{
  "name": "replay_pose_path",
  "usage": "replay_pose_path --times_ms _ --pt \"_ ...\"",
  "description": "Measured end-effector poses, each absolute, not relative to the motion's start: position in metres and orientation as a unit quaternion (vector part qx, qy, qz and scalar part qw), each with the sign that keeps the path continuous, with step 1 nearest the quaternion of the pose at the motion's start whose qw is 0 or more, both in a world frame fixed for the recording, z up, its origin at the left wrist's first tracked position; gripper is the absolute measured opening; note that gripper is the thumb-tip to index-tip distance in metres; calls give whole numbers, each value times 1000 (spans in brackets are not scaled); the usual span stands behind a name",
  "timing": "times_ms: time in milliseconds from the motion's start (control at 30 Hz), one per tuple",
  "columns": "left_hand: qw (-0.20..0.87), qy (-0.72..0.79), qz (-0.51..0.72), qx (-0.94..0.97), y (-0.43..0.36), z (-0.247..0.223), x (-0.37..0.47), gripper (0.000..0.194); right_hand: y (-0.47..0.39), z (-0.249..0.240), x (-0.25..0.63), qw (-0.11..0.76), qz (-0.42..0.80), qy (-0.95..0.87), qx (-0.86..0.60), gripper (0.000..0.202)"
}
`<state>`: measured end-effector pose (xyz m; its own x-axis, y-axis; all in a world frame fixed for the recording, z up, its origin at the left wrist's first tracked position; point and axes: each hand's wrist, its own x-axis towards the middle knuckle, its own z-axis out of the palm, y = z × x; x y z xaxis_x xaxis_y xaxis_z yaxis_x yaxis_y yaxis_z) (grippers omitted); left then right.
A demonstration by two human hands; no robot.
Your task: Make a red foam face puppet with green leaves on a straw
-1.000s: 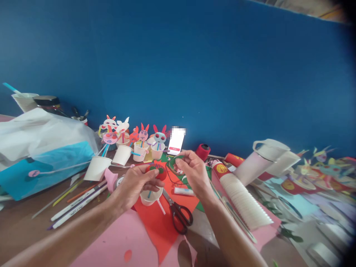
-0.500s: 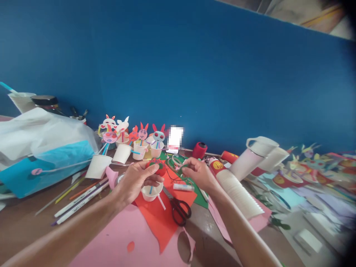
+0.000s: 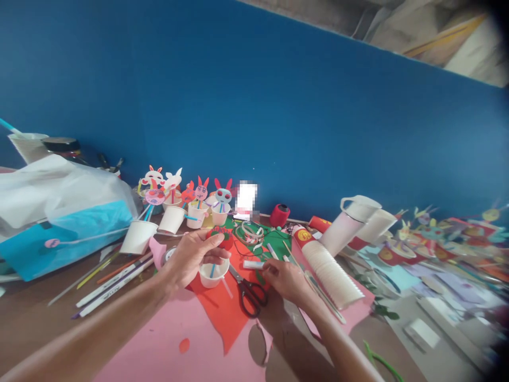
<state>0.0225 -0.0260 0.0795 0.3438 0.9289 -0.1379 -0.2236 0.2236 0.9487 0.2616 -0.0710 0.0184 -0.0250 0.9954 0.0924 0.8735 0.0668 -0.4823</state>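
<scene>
My left hand (image 3: 191,255) is closed around a round red paper cutout (image 3: 221,239) with dark green on it, held above a white paper cup (image 3: 213,271). A blue strip stands in that cup, and its front rim leans over red paper. My right hand (image 3: 285,278) has its fingers pinched at the right end of a small white tube (image 3: 253,264) with a light blue part. A small green piece (image 3: 260,277) shows just under those fingertips; whether they hold it too is unclear. Black-handled scissors (image 3: 251,297) lie between the hands on the red paper (image 3: 226,323).
Paper cups with rabbit-faced stick figures (image 3: 201,193) line the wall. On the left are a plastic bag (image 3: 59,185) and markers (image 3: 115,286). A stack of cups (image 3: 332,270), a white mug (image 3: 350,223) and a red spool-like object (image 3: 280,215) stand right.
My right hand has moved down and toward me, from above the green paper to the white tube. The left hand keeps the red cutout. The view has shifted slightly right.
</scene>
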Motion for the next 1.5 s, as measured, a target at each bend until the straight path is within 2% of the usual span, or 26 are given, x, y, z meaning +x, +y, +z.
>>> replay_pose_path --times_ms 133,233,600,800,1033,1200,1500 --pt "677 387 427 458 -24 79 20 21 -68 22 257 195 100 -690 -690 13" --pt "675 390 427 457 -23 79 20 21 -67 29 249 222 90 -699 -673 13" --pt "684 392 403 466 -17 77 17 19 -44 56 199 375 240 -713 -541 16" --pt "674 391 410 475 -10 77 12 29 -35 55 193 399 284 -701 -518 16" --pt "665 405 419 466 -3 71 11 27 -28 45 191 412 314 -677 -523 13" --pt "669 409 414 462 0 69 11 27 -28 40 186 389 280 -695 -536 16" --pt "654 410 408 488 1 71 10 26 -37 56 173 238 112 -791 -553 15"
